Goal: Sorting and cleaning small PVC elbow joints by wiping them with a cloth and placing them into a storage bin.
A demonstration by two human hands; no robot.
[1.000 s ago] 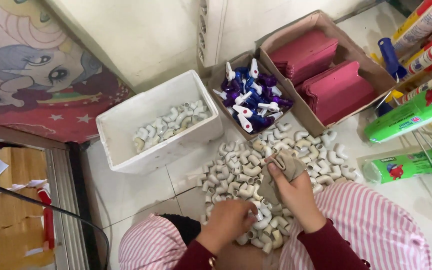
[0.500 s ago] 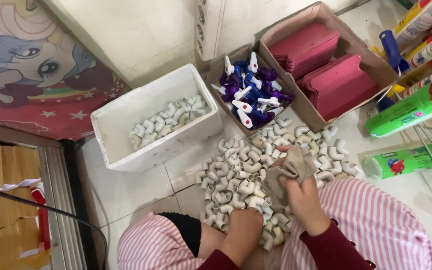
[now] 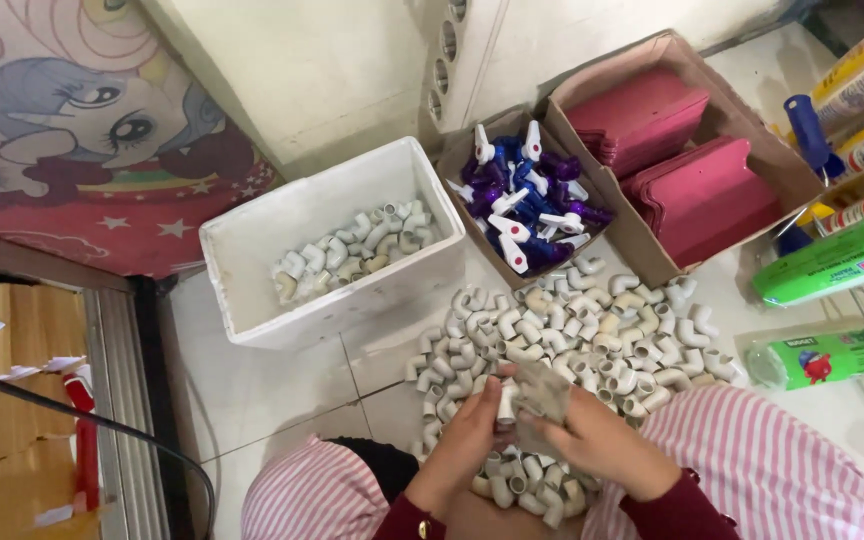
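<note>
Both hands meet low in the view, over the near edge of a heap of white plastic pipe elbows (image 3: 562, 330) spread on the pale tiled floor (image 3: 272, 390). The left hand (image 3: 467, 440) is closed around one short white elbow fitting (image 3: 505, 403), held upright between thumb and fingers. The right hand (image 3: 592, 445) grips a crumpled grey-brown cloth (image 3: 542, 395) that presses against that fitting. The elbows are smooth, glossy, bent tubes, too many to count.

Beyond the heap sits one white rectangular foam box (image 3: 252, 250) with thick matte walls, holding a smaller batch of the same elbows along its far side. To its right stand two brown cardboard boxes: one (image 3: 457, 155) filled with purple and white spray-trigger parts, the other (image 3: 652, 70) holding two stacks of flat dark-pink sheets. Green and yellow tubes (image 3: 832, 265) lie at the right edge. A cartoon-printed red mat (image 3: 62, 130) covers the floor at upper left. Pink-and-white striped trousers (image 3: 772, 470) cover the person's knees.

Half a second ago the left hand was down in the heap near the knee and the right hand alone held the cloth; now the left hand has come up with a fitting to meet it.
</note>
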